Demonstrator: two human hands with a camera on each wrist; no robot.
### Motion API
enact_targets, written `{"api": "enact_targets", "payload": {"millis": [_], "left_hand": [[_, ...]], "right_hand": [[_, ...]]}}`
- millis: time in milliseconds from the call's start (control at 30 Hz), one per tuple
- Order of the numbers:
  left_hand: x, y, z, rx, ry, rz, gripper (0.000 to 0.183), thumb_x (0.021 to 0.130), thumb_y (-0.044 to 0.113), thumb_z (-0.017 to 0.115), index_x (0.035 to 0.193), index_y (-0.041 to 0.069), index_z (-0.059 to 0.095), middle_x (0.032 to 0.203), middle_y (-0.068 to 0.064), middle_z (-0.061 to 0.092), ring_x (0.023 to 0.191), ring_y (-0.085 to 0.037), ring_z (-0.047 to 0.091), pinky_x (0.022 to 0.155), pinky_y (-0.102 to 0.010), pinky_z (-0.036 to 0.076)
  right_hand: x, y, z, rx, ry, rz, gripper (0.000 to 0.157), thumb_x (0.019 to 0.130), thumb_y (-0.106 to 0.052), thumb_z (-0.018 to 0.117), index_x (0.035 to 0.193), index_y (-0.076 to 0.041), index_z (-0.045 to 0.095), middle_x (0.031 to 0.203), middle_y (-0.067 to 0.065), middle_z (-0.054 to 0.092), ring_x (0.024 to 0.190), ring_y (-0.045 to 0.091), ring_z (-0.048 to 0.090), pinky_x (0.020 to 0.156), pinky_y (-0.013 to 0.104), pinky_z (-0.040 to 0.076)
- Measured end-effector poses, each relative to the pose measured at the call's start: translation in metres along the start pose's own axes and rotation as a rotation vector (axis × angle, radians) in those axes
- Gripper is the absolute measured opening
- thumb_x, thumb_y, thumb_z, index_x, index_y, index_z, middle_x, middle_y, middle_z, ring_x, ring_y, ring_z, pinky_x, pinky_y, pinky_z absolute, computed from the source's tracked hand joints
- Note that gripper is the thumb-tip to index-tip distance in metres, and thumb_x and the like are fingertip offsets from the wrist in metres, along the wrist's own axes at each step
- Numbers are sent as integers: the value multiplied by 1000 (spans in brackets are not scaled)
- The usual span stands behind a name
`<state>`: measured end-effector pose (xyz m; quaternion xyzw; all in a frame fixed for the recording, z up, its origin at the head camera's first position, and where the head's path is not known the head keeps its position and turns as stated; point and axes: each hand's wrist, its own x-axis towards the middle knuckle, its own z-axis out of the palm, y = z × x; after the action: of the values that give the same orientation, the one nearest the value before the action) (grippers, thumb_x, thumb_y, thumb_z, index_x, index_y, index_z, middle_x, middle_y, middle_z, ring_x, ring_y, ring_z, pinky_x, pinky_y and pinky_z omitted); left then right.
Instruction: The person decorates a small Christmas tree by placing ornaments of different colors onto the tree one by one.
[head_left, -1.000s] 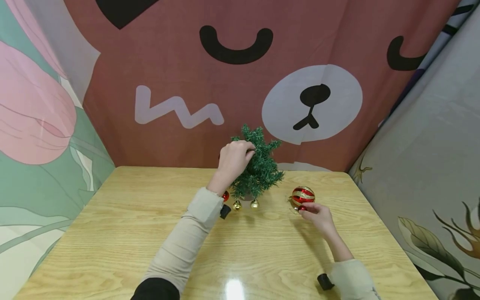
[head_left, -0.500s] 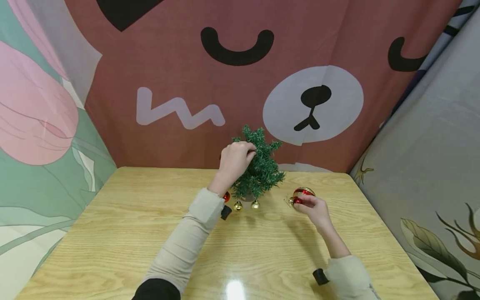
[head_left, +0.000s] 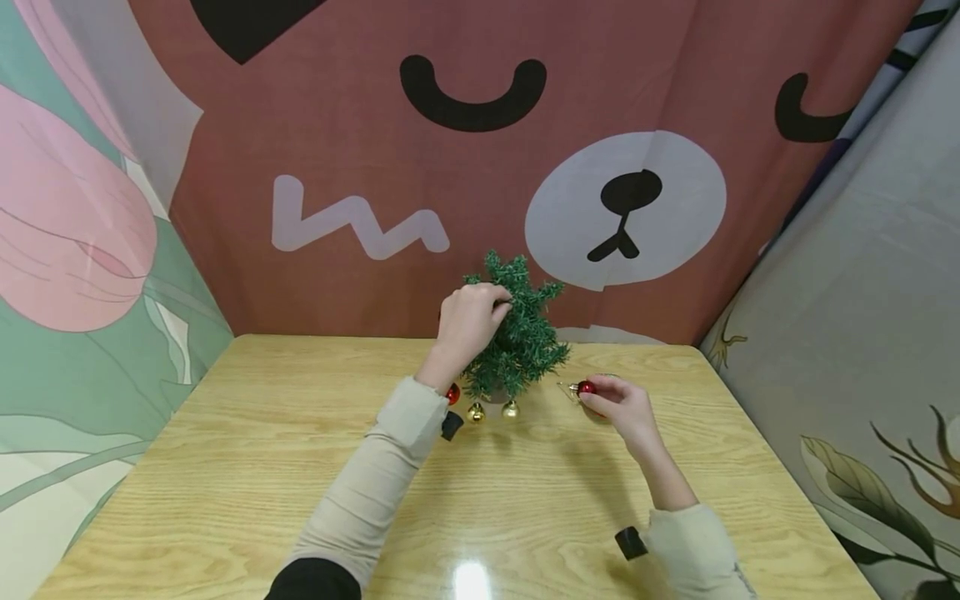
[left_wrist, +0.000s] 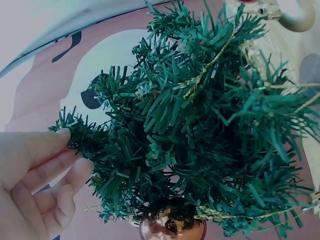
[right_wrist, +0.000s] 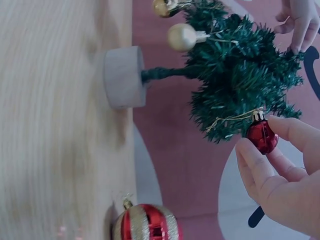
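A small green artificial Christmas tree (head_left: 525, 333) stands upright on a pale round base (right_wrist: 124, 77). My left hand (head_left: 467, 323) pinches a branch tip near the top, between thumb and forefinger. In my right hand (head_left: 624, 410) a small shiny red bauble (right_wrist: 261, 136) is held by the fingertips, its gold cap and string pointing toward the tree but apart from it in the head view. Gold baubles (head_left: 476, 412) hang from the lower branches, a pale one (right_wrist: 182, 37) among them. A copper-coloured bauble (left_wrist: 172, 227) shows in the left wrist view.
On the table (head_left: 300, 467) a large red-and-gold striped bauble (right_wrist: 150, 225) lies right of the tree, mostly behind my right hand in the head view. Another red bauble (head_left: 452, 394) shows beside my left wrist. A printed bear curtain (head_left: 337, 292) rises behind the table.
My right hand has lifted the small red bauble from in front of the striped one and carried it left and away from me, toward the tree. The left hand has stayed in place.
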<state>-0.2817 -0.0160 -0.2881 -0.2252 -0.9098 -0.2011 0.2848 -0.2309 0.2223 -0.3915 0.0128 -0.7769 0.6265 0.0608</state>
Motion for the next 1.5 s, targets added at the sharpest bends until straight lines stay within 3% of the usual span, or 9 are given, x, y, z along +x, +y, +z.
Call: {"api": "enact_targets", "payload": {"millis": [200,367,1067,1500], "left_hand": [[0,-1,1,-12,8,-1,16,86,22,61,97,15,70,91,-1,67,40,-6,41,35,-21,27],[-1,-1,1,-17,13,-4,16,86,22,61,97,15,70,91,-1,67,41,-6,42,36,-21,28],[0,0,0,-14,0,-17,16,86,22,61,98,15,70,93,-2,67,41,-6,43,36,-21,29],[-1,1,-1,-14,0,-14,17,86,22,61,99,15,70,93,-2,67,40,-6,42,35,-21,28]], "right_hand": [[-3,-11,2,48,-23,-4,38,79,-1,66,111,15,53,90,5,62,78,6,59,70,26,50],[-6,-20,4,75,-44,-30,40,80,-2,66,113,15,52,94,6,62,81,5,58,69,21,49],[-1,-56,14,46,-142,-98,42,81,-8,65,116,11,51,93,0,61,83,6,58,74,25,49],[4,-70,26,82,-193,-202,39,81,-4,65,114,13,52,91,-3,62,88,9,57,75,24,48]]}}
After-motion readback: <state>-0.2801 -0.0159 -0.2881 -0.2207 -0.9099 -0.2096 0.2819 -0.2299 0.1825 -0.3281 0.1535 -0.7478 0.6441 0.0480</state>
